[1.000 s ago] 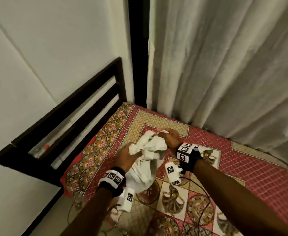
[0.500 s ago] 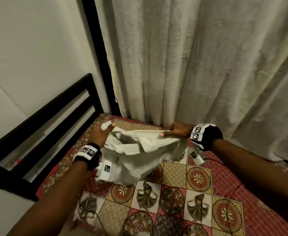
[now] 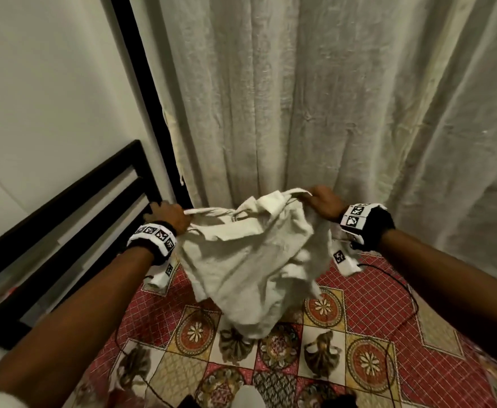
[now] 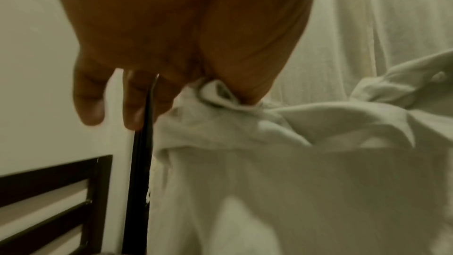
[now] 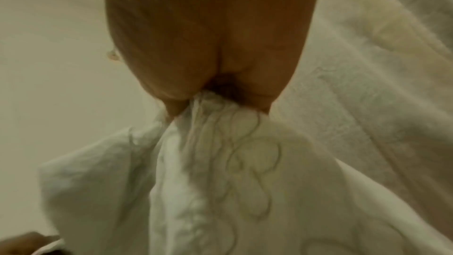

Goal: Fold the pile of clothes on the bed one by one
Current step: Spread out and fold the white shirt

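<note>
Gripping a white garment (image 3: 250, 260) above the bed (image 3: 373, 295), left hand (image 3: 167, 214) and right hand (image 3: 323, 203) are pinching its edge; only the right wrist view is showing embroidery (image 5: 245, 162).

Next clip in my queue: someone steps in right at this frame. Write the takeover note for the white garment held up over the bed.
Left hand: grips one top edge of the white garment.
Right hand: grips the other top edge, bunched between the fingers.
Garment: held up in front of the curtain, crumpled, its lowest part hanging just above the patterned bedspread.
Done: garment picked up and partly spread.
Left: straighten it, lay it flat, fold it. No other clothes show in these views.
</note>
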